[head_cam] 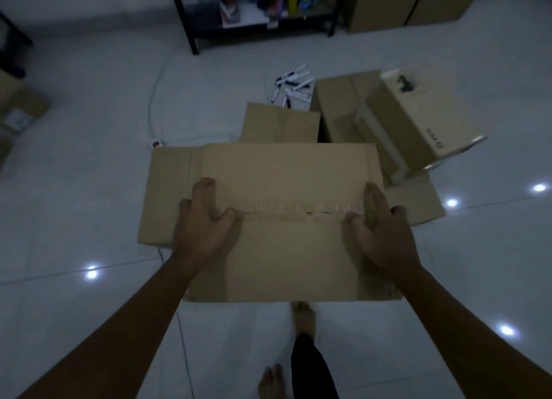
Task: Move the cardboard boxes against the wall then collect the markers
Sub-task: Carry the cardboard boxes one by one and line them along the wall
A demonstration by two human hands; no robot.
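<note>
The person stands barefoot on a pale tiled floor (pixel 89 165) and leans over a large cardboard box (pixel 268 249) held in front of the legs. The left hand (pixel 203 219) lies on the box top at the left end of the centre seam, fingers spread and curled, thumb pressed at the seam line. The right hand (pixel 379 219) mirrors it at the right end of the seam, fingers extended along the box edge, thumb on the seam. Both hands are partly open and press or grip the box top; whether the fingertips hook into the seam cannot be told.

Beyond this box sit more cardboard boxes: a smaller open box (pixel 280 124) just behind it, and a tilted printed box (pixel 412 121) resting on a flat box (pixel 337 100) to the right. A loose pile of markers (pixel 291 85), black and white, lies on the floor just beyond the smaller box. A black shelf unit (pixel 254 7) stands farther back, with tall cartons (pixel 403 1) to its right. A thin cable (pixel 153 100) runs across the floor on the left.
</note>
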